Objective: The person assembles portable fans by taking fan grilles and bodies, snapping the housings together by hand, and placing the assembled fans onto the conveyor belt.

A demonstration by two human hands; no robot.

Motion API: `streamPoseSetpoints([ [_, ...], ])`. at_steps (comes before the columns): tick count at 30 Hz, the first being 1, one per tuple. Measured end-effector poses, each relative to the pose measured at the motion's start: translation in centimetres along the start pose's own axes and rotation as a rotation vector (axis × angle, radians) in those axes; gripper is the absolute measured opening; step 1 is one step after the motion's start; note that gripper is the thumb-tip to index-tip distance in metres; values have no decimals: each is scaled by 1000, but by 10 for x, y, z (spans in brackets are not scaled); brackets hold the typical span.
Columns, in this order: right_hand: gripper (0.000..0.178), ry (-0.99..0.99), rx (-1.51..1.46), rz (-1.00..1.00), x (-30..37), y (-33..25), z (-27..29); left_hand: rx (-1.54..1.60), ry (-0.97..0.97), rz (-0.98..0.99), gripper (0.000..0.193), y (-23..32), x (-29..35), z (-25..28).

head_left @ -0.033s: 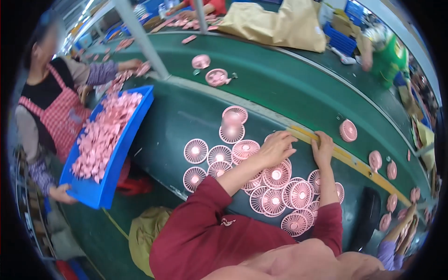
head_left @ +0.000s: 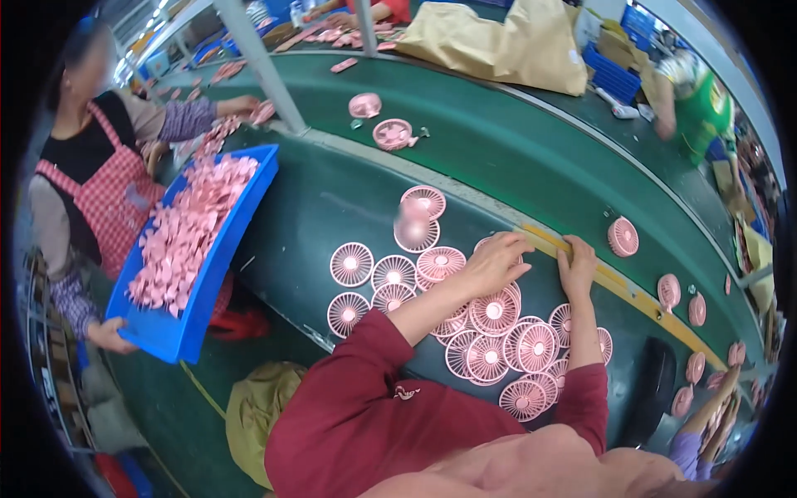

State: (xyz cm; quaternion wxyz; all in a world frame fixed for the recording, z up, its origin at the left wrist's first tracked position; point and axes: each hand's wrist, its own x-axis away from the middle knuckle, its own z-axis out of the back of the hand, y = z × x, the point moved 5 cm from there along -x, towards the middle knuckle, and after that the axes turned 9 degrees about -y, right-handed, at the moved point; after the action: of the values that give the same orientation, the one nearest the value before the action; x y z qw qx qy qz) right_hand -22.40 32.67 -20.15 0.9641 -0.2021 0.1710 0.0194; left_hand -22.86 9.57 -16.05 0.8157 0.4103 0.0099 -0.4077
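My left hand (head_left: 496, 264) reaches over a spread of round pink fan grilles, its fingers stretched toward the yellow-striped edge. Part of one grille shows beside its fingers; what lies under the palm is hidden. To its right, my right hand (head_left: 577, 267) rests by that edge (head_left: 541, 241) with thumb and fingers apart, holding nothing that I can see. Several grilles overlap below and between my forearms, such as a pink grille (head_left: 486, 358) and another grille (head_left: 536, 347). More lie left of my left forearm, among them a single grille (head_left: 351, 264).
A co-worker at left holds a tilted blue tray (head_left: 184, 336) heaped with small pink pieces (head_left: 187, 241). Beyond the edge, a green conveyor belt (head_left: 506, 153) carries pink fan parts (head_left: 623, 236). A grey post (head_left: 264, 70) stands far left; a black object (head_left: 649, 390) lies right.
The whole view has shifted slightly. My hands keep their places over the grilles and at the edge.
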Motion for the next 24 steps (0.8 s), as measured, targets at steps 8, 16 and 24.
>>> streamPoseSetpoints([
  [8, 33, -35, 3, 14, -4, -5, -10, 29, 109, 9, 37, 14, 2, 53],
  [16, 41, -177, -78, 72, -10, 12, -2, -255, 148, 91, 33, -56, -46, 128],
  [24, 67, -647, -291, 332, -6, -133, 4, -633, 110, 504, 53, -218, -72, 183],
])
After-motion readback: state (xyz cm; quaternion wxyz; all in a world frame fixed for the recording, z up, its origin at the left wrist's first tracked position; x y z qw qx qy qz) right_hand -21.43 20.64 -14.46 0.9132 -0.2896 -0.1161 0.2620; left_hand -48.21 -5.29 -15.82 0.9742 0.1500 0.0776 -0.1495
